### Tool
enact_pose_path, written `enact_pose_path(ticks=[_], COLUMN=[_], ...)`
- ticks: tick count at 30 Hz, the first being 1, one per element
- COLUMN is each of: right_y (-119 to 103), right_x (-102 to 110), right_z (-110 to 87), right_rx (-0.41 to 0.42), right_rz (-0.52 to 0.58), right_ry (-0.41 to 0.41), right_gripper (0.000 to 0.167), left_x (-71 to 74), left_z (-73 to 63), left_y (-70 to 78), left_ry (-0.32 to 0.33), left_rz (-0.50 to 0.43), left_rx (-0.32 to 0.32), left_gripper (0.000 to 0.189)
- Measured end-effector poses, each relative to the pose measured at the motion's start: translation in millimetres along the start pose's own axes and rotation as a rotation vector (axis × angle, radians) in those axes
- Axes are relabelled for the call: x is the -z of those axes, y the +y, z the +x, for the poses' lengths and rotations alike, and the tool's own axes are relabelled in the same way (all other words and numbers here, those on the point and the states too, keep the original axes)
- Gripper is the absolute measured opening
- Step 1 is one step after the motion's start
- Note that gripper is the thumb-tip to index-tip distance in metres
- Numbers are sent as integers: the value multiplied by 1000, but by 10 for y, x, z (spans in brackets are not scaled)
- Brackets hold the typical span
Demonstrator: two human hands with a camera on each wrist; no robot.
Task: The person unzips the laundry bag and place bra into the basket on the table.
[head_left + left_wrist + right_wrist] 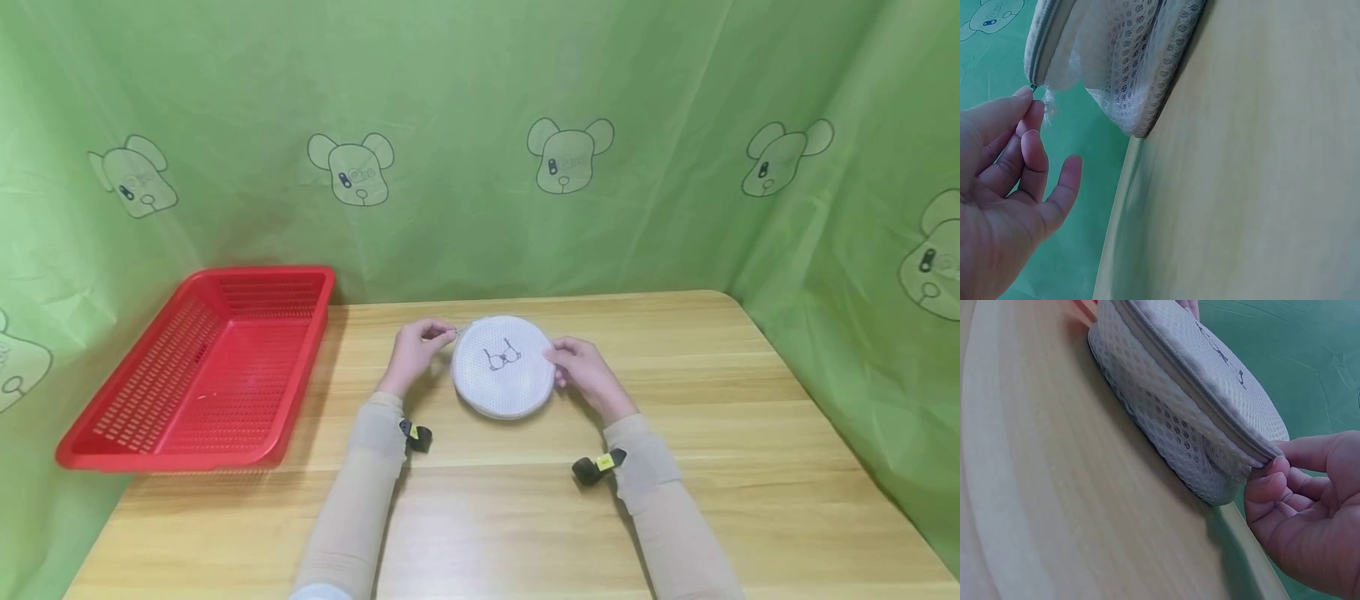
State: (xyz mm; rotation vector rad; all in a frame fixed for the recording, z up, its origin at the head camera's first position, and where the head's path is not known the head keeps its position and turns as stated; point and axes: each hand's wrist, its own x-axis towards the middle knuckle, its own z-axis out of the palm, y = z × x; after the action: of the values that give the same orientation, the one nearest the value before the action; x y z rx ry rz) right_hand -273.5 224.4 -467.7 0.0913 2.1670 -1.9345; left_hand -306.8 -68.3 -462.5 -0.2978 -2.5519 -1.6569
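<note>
A round white mesh laundry bag (504, 387) with a drawing of glasses on its lid stands on the wooden table. In the left wrist view, the thumb and forefinger of my left hand (1007, 169) pinch the small zipper pull (1034, 87) at the bag's rim; the other fingers curve loosely. On the opposite side, my right hand (1310, 506) pinches the rim of the bag beside the zipper (1197, 381), thumb on top and fingers beneath. The zipper looks closed along the stretch seen in the right wrist view. The bag's inside is hidden.
A red plastic basket (292, 417) with slotted walls stands at the table's left side. The wooden table (750, 467) extends to the right and front. Green curtains (465, 233) printed with bear heads hang behind and at both sides.
</note>
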Motion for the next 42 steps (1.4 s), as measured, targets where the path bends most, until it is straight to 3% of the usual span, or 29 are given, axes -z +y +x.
enact_pose_path(ticks=[18,42], right_y=[-12,-25], right_x=[-12,-32], right_z=[-18,-7], right_rx=[16,-19], right_rz=[-23,0], right_ry=[-34,14], right_gripper=[32,32], left_x=[8,28], left_z=[0,-16], left_y=[-20,-9], left_ry=[-5,-14], left_rz=[7,1], left_rx=[-9,-29], left_gripper=[19,19])
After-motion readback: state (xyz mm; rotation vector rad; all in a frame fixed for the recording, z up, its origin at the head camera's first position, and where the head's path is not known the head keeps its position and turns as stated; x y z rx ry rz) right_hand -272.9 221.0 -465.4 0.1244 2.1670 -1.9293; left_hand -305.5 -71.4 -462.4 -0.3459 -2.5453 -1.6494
